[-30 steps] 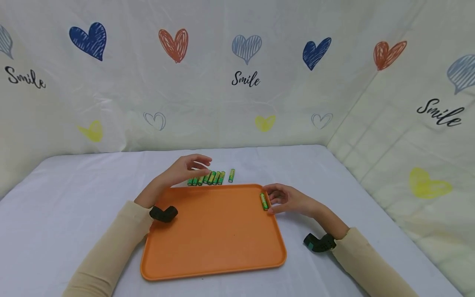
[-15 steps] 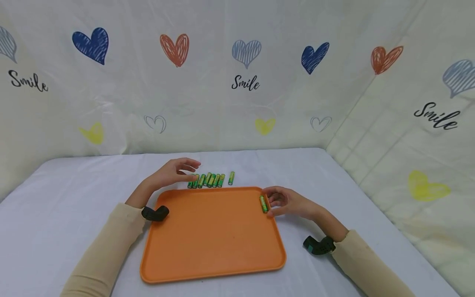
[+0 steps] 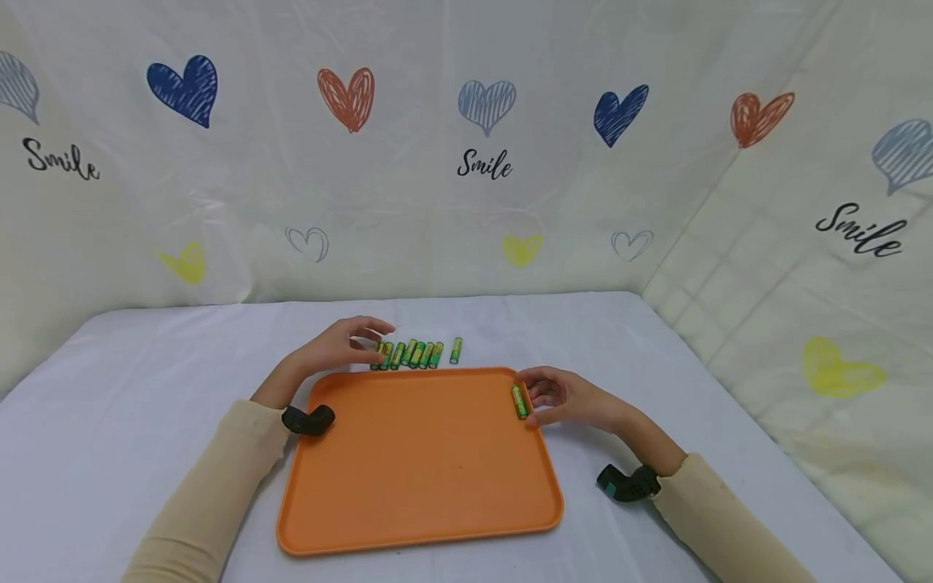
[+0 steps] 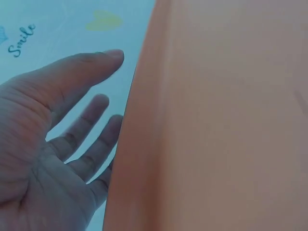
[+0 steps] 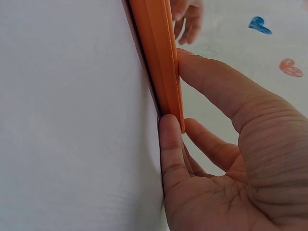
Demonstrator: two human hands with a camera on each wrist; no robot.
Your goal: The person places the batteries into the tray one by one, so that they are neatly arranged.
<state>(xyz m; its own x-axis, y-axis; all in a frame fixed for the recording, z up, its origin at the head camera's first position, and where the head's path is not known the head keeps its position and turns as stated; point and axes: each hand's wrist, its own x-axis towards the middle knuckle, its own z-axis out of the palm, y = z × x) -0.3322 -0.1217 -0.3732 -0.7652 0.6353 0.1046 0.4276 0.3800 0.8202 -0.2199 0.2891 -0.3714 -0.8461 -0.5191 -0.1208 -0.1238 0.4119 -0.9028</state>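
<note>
My left hand (image 3: 341,344) hovers at the left end of a row of green AA-type batteries (image 3: 408,353) behind the tray. Its fingers are spread and loosely bent, with the thumb close above the leftmost ones. In the left wrist view, nothing sits between thumb and fingers. My right hand (image 3: 572,397) rests against the right edge of the orange tray (image 3: 419,461) near its far corner. One battery (image 3: 519,402) lies inside the tray along that edge, by the right fingertips. In the right wrist view, the thumb and a finger touch the tray's rim.
A single battery (image 3: 456,350) lies slightly apart at the right end of the row. White cloth (image 3: 146,364) covers the table. A backdrop (image 3: 430,186) printed with hearts stands behind it.
My left hand has drawn leftward from over the row to its left end, then stayed near there. The right hand keeps its place at the tray edge. The view has tilted slightly.
</note>
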